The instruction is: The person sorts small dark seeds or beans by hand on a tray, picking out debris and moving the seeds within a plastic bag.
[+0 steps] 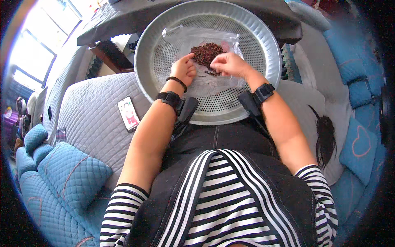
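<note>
A heap of small dried dark red and brown bits, resembling peppercorns, lies on a clear plastic bag. The bag is spread inside a large round metal tray with a perforated bottom. At the heap's left edge is my left hand, its fingers curled in and the index fingertip touching or close to the bits. From the right, my right hand reaches the heap's near side with thumb and fingers pinched together. Whatever either hand holds is too small or hidden to make out. A few loose bits lie between the hands.
The tray rests at my lap, against a table with a dark cover. A phone with a lit screen lies on the grey quilted seat at left. Blue cushions are on both sides. Something dark and hair-like lies at right.
</note>
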Demonstrator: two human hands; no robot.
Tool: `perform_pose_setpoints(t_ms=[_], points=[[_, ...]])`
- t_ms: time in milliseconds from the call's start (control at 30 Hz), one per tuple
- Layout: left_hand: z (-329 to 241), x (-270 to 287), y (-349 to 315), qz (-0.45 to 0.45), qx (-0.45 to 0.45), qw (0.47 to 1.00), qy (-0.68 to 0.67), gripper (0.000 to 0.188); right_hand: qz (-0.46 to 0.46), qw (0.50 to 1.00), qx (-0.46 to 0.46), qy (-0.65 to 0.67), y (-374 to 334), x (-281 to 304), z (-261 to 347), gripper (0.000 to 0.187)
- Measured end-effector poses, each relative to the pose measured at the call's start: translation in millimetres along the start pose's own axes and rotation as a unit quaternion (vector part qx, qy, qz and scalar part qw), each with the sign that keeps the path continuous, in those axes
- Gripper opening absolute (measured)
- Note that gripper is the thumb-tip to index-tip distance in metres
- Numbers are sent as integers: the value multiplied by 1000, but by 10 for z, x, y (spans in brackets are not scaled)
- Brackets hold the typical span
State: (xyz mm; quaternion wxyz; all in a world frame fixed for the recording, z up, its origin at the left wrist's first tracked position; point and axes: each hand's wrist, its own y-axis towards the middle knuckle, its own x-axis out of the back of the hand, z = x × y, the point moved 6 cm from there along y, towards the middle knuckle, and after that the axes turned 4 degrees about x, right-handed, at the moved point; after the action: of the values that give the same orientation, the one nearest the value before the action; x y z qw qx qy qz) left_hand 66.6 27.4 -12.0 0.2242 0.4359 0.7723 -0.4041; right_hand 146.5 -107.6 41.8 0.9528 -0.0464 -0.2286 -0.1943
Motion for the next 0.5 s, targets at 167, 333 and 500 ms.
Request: perform_pose_setpoints(t_ms=[167, 333, 500], points=[[31, -17, 13, -2, 10, 1000, -22, 14, -149, 949, 197, -198, -58, 171, 100, 11], [85, -39, 42, 4, 16, 996, -92, 13, -107, 931, 216, -275, -69, 123, 108, 9], [-42, 44, 34, -40, -58, 992, -102, 17, -94, 928, 240, -269, -56, 73, 143, 8]])
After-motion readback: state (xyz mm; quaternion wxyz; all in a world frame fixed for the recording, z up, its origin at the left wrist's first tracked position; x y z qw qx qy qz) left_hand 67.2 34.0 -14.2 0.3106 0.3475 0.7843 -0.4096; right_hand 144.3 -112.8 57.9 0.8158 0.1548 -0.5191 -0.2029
